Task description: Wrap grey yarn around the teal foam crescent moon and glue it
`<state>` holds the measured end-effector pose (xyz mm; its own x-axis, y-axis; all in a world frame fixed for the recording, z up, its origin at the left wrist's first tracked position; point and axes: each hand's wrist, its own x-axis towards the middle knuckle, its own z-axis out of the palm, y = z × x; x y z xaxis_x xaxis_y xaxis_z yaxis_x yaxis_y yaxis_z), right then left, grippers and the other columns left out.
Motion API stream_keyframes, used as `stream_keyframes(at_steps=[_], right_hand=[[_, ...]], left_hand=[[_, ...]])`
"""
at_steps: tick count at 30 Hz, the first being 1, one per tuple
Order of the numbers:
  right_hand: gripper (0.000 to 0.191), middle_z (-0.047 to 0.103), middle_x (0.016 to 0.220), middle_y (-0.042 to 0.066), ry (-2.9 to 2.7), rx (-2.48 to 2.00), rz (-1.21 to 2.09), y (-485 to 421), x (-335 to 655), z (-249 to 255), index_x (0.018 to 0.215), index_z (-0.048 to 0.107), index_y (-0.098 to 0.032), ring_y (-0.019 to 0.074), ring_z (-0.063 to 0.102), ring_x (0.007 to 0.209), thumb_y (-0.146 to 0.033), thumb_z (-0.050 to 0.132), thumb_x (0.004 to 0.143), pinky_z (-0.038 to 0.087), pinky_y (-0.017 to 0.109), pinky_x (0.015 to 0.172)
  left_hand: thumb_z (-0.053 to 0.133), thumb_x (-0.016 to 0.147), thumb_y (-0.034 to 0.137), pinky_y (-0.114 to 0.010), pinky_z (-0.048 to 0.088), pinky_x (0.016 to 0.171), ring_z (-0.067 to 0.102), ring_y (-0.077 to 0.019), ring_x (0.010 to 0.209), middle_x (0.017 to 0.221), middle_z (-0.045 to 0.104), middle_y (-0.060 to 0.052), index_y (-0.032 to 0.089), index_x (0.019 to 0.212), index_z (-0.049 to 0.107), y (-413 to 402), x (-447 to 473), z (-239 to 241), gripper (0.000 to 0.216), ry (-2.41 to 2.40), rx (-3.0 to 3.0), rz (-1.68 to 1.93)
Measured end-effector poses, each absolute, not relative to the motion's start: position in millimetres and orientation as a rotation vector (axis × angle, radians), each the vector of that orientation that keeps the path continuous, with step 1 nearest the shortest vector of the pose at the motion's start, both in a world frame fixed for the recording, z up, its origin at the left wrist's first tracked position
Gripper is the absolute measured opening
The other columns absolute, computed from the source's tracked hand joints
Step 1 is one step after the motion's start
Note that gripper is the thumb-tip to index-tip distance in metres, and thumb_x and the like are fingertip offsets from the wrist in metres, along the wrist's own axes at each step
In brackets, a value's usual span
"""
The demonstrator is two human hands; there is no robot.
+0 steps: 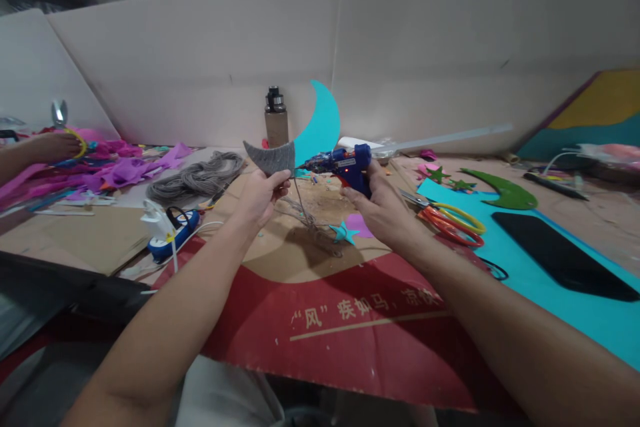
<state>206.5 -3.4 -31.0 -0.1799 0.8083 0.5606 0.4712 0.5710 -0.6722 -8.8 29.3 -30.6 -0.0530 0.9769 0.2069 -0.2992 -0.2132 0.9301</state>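
Observation:
A crescent moon cutout [323, 123] is held up over the table, its left part wrapped in grey cord and its right part bare turquoise. My left hand [263, 199] pinches it by the wrapped part. In my right hand [379, 203] is a blue hot glue gun [345, 163], a long clear glue stick jutting from its back. The nozzle points left, close to where the wrapping ends; whether it touches cannot be made out. From the crescent a strand of grey cord [300, 200] hangs down to a loose tangle on the cardboard.
Behind stand a bottle [277, 123] and a grey cord bundle [197, 177]. At right lie scissors [453, 223], a green crescent [505, 190] and a black phone [563, 253]. A blue power strip [173, 240] sits left. Another person's hand [63, 145] holds yellow-handled scissors at far left.

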Motion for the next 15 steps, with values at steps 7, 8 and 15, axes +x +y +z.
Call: stream_keyframes(at_steps=[7, 8, 15], right_hand=[[0.054, 0.056, 0.126, 0.007, -1.834, -1.016, 0.439, -2.7, 205.8, -31.9, 0.138, 0.037, -0.028, 0.0267, 0.05, 0.12, -0.026, 0.05, 0.085, 0.039, 0.048, 0.101], [0.054, 0.055, 0.127, 0.006, -1.835, -1.011, 0.436, -2.5, 205.9, -31.9, 0.138, 0.037, -0.029, 0.0265, 0.05, 0.12, -0.026, 0.05, 0.085, 0.039, 0.048, 0.102], [0.055, 0.054, 0.13, 0.007, -1.823, -1.032, 0.444, -0.3, 207.3, -32.4, 0.139, 0.036, -0.027, 0.0259, 0.05, 0.12, -0.026, 0.049, 0.086, 0.038, 0.047, 0.103]], left_hand=[[0.074, 0.059, 0.019, -0.018, 0.039, 0.051, 0.05, -0.0052, 0.053, 0.064, 0.057, 0.002, 0.014, 0.076, 0.057, 28.0, -8.5, -28.9, 0.025, 0.886, 1.1, 1.51], [0.074, 0.059, 0.019, -0.018, 0.039, 0.051, 0.05, -0.0053, 0.052, 0.063, 0.057, 0.002, 0.014, 0.076, 0.057, 27.8, -8.3, -28.6, 0.025, 0.892, 1.097, 1.512], [0.075, 0.058, 0.019, -0.018, 0.039, 0.051, 0.05, -0.0054, 0.052, 0.063, 0.058, 0.002, 0.014, 0.077, 0.058, 28.7, -8.3, -29.9, 0.026, 0.884, 1.102, 1.507]])
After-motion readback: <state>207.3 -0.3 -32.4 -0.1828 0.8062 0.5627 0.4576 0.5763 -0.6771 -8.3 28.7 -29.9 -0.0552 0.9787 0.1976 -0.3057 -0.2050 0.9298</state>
